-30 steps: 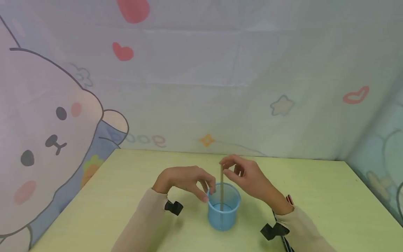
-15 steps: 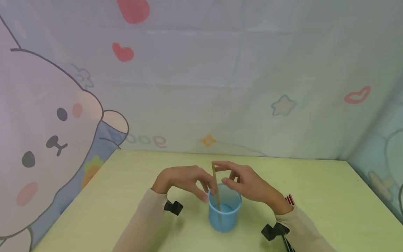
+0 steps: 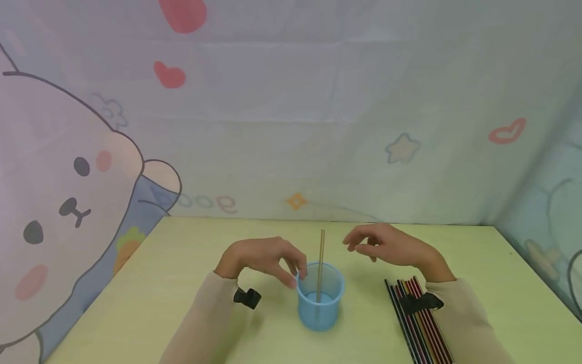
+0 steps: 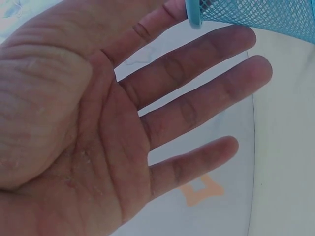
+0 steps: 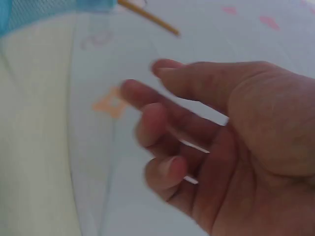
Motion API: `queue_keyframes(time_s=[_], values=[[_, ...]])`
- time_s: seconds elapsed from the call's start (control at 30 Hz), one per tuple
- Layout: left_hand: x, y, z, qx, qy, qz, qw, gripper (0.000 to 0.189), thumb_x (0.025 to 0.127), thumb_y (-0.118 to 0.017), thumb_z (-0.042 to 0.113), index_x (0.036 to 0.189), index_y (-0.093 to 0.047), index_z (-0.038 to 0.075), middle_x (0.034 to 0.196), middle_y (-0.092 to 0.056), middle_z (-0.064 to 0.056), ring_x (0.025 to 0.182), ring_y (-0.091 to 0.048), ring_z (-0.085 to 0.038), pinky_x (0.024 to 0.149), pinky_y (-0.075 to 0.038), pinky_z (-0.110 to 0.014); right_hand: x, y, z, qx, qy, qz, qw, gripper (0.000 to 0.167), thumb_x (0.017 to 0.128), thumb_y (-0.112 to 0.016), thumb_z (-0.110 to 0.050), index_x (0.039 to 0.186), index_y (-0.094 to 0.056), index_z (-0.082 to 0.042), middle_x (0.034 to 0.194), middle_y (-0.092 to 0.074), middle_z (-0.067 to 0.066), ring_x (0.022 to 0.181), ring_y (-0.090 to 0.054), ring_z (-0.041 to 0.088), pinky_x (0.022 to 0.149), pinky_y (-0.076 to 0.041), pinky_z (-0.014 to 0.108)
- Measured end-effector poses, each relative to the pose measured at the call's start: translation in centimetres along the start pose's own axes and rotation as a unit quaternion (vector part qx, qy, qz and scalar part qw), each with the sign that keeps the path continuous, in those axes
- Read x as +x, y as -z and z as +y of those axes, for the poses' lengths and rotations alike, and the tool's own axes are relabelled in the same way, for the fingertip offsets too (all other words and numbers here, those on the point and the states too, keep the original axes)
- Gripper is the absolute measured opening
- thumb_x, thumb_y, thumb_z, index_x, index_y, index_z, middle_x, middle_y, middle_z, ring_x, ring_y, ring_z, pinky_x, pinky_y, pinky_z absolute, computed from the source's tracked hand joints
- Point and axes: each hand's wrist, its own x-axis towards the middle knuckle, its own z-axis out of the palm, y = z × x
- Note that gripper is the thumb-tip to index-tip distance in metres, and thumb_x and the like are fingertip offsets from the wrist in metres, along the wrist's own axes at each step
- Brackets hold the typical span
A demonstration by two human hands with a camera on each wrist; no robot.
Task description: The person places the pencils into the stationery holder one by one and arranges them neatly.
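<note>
A light blue mesh pencil cup (image 3: 313, 318) stands upright on the table. One yellowish pencil (image 3: 322, 247) leans in it, its upper part above the rim. My left hand (image 3: 269, 259) pinches the cup's left rim, with the thumb outside and a fingertip inside. In the left wrist view the other fingers stretch out beside the mesh wall (image 4: 270, 14). To the right of the cup, my right hand (image 3: 393, 245) hovers over the table with loosely bent fingers and holds nothing. The right wrist view shows the pencil (image 5: 152, 18) apart from those fingers.
Several dark red, black and yellow pencils (image 3: 416, 328) lie side by side right of the cup, partly under the right wrist's black strap (image 3: 422, 303). The pale yellow table (image 3: 218, 232) ends at a printed cloth backdrop (image 3: 273, 151).
The right hand has let go of the pencil and moved right, uncovering more of the pencil row. The pencil tilted left, then came to lean slightly right. The left hand stays on the rim.
</note>
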Motion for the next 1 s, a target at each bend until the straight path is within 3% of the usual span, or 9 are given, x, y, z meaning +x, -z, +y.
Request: queue_keyframes(time_s=[0.27, 0.5, 0.67, 0.83, 1.0], values=[[0.4, 0.2, 0.3, 0.005, -0.001, -0.001, 1.0000, 0.014, 0.087, -0.077, 0.014, 0.099, -0.070, 0.010, 0.102, -0.070, 0.001, 0.098, -0.069, -0.010, 0.093, -0.054, -0.034, -3.4, 3.3, 2.5, 0.010, -0.057, -0.073, 0.9956, 0.021, 0.103, -0.054, -0.010, 0.122, -0.064, -0.011, 0.113, -0.065, 0.010, 0.068, -0.056, 0.017, 0.061, -0.050, 0.028], [-0.1, 0.1, 0.0, 0.006, 0.000, -0.003, 1.0000, 0.017, 0.089, -0.077, 0.016, 0.101, -0.070, 0.006, 0.105, -0.070, -0.005, 0.099, -0.069, -0.011, 0.093, -0.054, -0.031, -2.4, 1.7, 4.6, -0.008, -0.145, -0.132, 0.9806, 0.024, 0.092, -0.057, 0.003, 0.113, -0.066, -0.005, 0.096, -0.068, 0.012, 0.051, -0.040, 0.011, 0.051, -0.040, 0.027], [-0.6, 0.3, 0.0, 0.005, 0.004, 0.000, 1.0000, 0.016, 0.088, -0.077, 0.015, 0.100, -0.070, 0.008, 0.104, -0.070, -0.005, 0.099, -0.069, -0.012, 0.091, -0.054, -0.029, -1.1, 0.4, 4.9, -0.008, -0.213, -0.137, 0.9673, 0.026, 0.084, -0.061, 0.005, 0.107, -0.067, -0.006, 0.076, -0.067, 0.009, 0.046, -0.031, 0.010, 0.049, -0.029, 0.024], [-1.2, 0.1, -0.2, -0.002, 0.009, 0.006, 0.9999, 0.013, 0.088, -0.077, 0.015, 0.099, -0.070, 0.011, 0.103, -0.069, 0.001, 0.099, -0.069, -0.012, 0.091, -0.055, -0.028, -0.4, -1.1, 4.7, -0.031, -0.246, -0.120, 0.9612, 0.019, 0.085, -0.069, 0.002, 0.099, -0.066, -0.009, 0.071, -0.063, 0.006, 0.049, -0.033, 0.012, 0.052, -0.032, 0.025], [-1.4, -0.1, -0.3, -0.007, 0.004, 0.007, 0.9999, 0.014, 0.089, -0.076, 0.015, 0.100, -0.070, 0.008, 0.103, -0.070, -0.005, 0.099, -0.069, -0.012, 0.091, -0.054, -0.028, -0.1, -2.3, 4.8, -0.049, -0.254, -0.102, 0.9605, 0.017, 0.085, -0.072, 0.002, 0.093, -0.063, -0.010, 0.074, -0.060, 0.005, 0.058, -0.044, 0.015, 0.055, -0.036, 0.027]])
